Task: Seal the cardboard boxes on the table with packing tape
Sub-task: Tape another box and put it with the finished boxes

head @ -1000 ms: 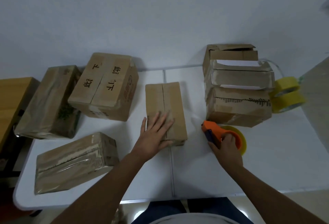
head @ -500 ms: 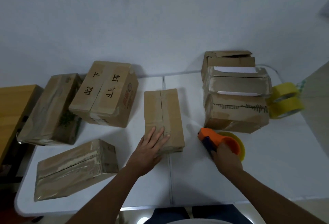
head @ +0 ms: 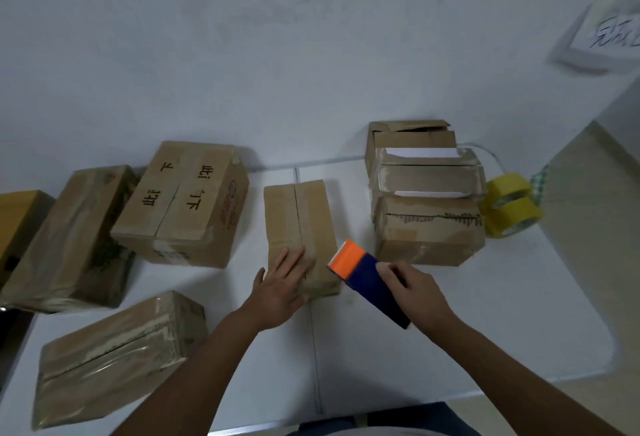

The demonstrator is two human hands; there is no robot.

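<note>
Setting: a plain packing station in plain indoor space, not a home kitchen or a lab. My right grip (head: 414, 292) holds an orange-and-blue tape dispenser (head: 367, 279) over a white folding desk (head: 485, 324) set against a bare white wall (head: 242, 54). Worn cardboard boxes ring my grips: a stacked pile (head: 424, 193) beyond the right one, taped cartons (head: 104, 356) left of both. Two spare yellow tape rolls (head: 512, 208) lie far right. Tiled floor (head: 595, 227) runs past them.
</note>
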